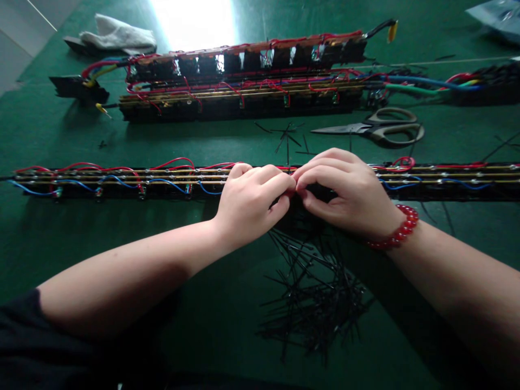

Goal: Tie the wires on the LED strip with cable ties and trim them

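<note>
head view, strip: a long black wired strip [122, 179] lies flat on the green mat [60, 135], running straight across in front of the person from the left edge of the picture to the right.
strip, look: brass-coloured bars run along its length; red wires loop over the far side and blue wires sag along the near side, fixed down at regular spots.
strip, middle: covered by both hands.
left hand: the left hand [254, 200] comes in from the lower left, back upward, fingers curled in tight, tips pressed down on the strip's middle.
right hand: the right hand [345, 189] comes in from the lower right, fingers curled the same way, its tips meeting the left hand's over the strip; a red bead bracelet [396, 230] sits on the wrist.
grip: both sets of fingers are closed in a pinch. what lies between them is covered and too small to tell.
cable ties: a loose heap of thin black cable ties [312, 292] lies on the mat just on the near side of the strip, between the forearms.
scissors: the scissors [377, 130] lie beyond the strip, blades together and pointing left, near the right hand but apart from it.
offcuts: a few black offcuts [286, 135] are scattered left of the scissors.
further back: stacked strips [244, 92] of the same kind, with red wiring.
far left: a white cloth [117, 35].
</note>
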The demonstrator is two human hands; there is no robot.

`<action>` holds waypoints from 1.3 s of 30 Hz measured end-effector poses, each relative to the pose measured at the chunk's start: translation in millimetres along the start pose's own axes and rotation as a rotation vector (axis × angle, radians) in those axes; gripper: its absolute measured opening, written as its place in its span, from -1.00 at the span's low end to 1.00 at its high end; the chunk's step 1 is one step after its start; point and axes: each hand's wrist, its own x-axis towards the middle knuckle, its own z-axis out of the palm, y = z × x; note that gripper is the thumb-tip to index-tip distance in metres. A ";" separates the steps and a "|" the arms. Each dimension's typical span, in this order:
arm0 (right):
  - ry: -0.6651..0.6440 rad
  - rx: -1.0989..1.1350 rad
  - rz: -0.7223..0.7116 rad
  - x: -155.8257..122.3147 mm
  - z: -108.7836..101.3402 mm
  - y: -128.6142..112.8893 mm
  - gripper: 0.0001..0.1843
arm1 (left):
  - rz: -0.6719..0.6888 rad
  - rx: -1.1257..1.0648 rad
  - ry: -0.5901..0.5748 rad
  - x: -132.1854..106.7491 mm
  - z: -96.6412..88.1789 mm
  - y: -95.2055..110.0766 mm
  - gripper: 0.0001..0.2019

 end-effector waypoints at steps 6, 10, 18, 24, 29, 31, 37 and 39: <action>-0.007 0.003 0.011 0.8 -0.1 -1.4 -0.90 | 0.004 -0.005 0.009 0.5 0.0 -0.1 -0.90; -0.011 -0.002 0.007 1.8 0.1 -1.6 -0.91 | 0.007 -0.006 0.004 0.2 0.0 -0.7 -0.90; 0.009 0.004 -0.003 0.3 0.2 -0.8 -0.91 | 0.048 -0.018 -0.018 -2.7 -3.8 -2.8 -0.88; -0.018 0.025 0.078 0.6 -0.3 -1.4 -0.90 | 0.078 -0.044 0.016 -4.1 -4.6 -4.9 -0.84; -0.021 0.038 0.126 -0.7 0.2 -0.8 -0.89 | 0.125 0.007 -0.001 -3.6 -6.0 -5.0 -0.79; -0.023 0.046 0.141 -1.1 -0.2 -1.1 -0.88 | 0.156 0.039 -0.013 -3.5 -6.8 -5.2 -0.78; -0.013 0.058 0.171 -0.1 -1.5 -2.3 -0.88 | 0.158 0.063 -0.072 -4.1 -8.7 -4.9 -0.77; -0.016 0.057 0.171 0.5 -1.6 -2.5 -0.88 | 0.144 0.062 -0.086 -4.1 -9.0 -4.1 -0.76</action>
